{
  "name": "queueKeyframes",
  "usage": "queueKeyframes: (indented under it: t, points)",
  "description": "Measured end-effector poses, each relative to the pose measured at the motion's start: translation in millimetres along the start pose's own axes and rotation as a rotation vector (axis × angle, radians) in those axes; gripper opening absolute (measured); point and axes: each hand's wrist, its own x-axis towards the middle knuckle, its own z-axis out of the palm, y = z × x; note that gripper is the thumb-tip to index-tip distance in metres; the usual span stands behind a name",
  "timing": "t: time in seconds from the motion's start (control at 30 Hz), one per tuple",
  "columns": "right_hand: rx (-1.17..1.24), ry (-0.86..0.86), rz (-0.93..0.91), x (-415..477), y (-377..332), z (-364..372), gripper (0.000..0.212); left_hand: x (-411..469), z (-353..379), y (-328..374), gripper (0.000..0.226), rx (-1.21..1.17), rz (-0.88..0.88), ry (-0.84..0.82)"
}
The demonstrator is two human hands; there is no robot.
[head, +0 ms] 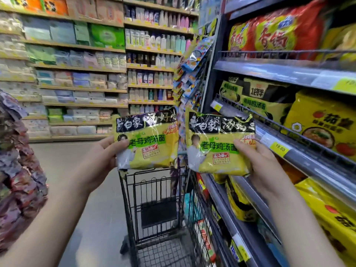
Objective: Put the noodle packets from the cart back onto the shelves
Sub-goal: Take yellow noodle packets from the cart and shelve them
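I hold two yellow and black noodle packets up in front of me, above the black wire cart (154, 205). My left hand (100, 160) grips the left packet (148, 139) by its left edge, thumb on the front. The right packet (215, 143) is held by my right hand (260, 166) at its right edge, close to the noodle shelves (289, 74) on the right. Matching yellow and black multipacks (256, 99) stand on the middle shelf behind a wire rail. The part of the cart basket that shows looks bare.
Red and yellow noodle packs (273, 31) fill the upper right shelf, tomato-printed yellow packs (317, 124) the middle right. A price tag (280, 148) sits on the shelf edge. Hanging snack strips (192, 74) flank the shelf end. Shelves of tissue and bottles (150, 54) line the far aisle. A patterned sleeve (17, 170) is at left.
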Motion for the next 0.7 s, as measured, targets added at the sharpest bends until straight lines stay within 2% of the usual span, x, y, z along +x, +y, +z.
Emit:
queueKeyframes:
  t: [0.1, 0.2, 0.23, 0.3, 0.37, 0.4, 0.5, 0.6, 0.67, 0.7]
  points:
    - [-0.013, 0.104, -0.011, -46.7, -2.2, 11.5, 0.051, -17.4, 0.3, 11.6, 0.089, 0.010, 0.025, -0.083]
    - [-0.015, 0.215, -0.009, -96.7, -2.9, 13.2, 0.033, -34.5, 5.1, 13.9, 0.096, -0.018, 0.016, -0.188]
    - [-0.012, 0.263, -0.008, -115.9, -4.9, 13.8, 0.034, -43.1, 11.6, 16.3, 0.095, -0.031, -0.002, -0.229]
    - [-0.018, 0.365, 0.005, -155.2, -9.5, 7.3, 0.050, -53.9, 27.4, 14.7, 0.081, -0.048, -0.042, -0.332]
    - [-0.034, 0.456, -0.002, -196.5, -19.3, 0.0, 0.041, -59.5, 45.7, 11.8, 0.055, -0.055, -0.095, -0.418]
    - [-0.039, 0.498, -0.019, -217.5, -24.4, -4.6, 0.038, -58.9, 53.5, 5.8, 0.055, -0.054, -0.103, -0.441]
    - [-0.064, 0.647, -0.048, -281.7, -40.5, -16.0, 0.043, -74.0, 95.3, 2.5, 0.081, -0.056, -0.166, -0.546]
    - [-0.086, 0.755, -0.068, -345.7, -56.4, -26.8, 0.028, -108.6, 148.1, 9.6, 0.094, -0.104, -0.203, -0.617]
    - [-0.100, 0.833, -0.087, -389.1, -65.9, -34.7, 0.030, -138.4, 181.7, 22.2, 0.093, -0.097, -0.184, -0.734]
    - [-0.104, 0.868, -0.094, -411.2, -69.7, -38.7, 0.033, -155.9, 196.0, 29.4, 0.084, -0.087, -0.176, -0.801]
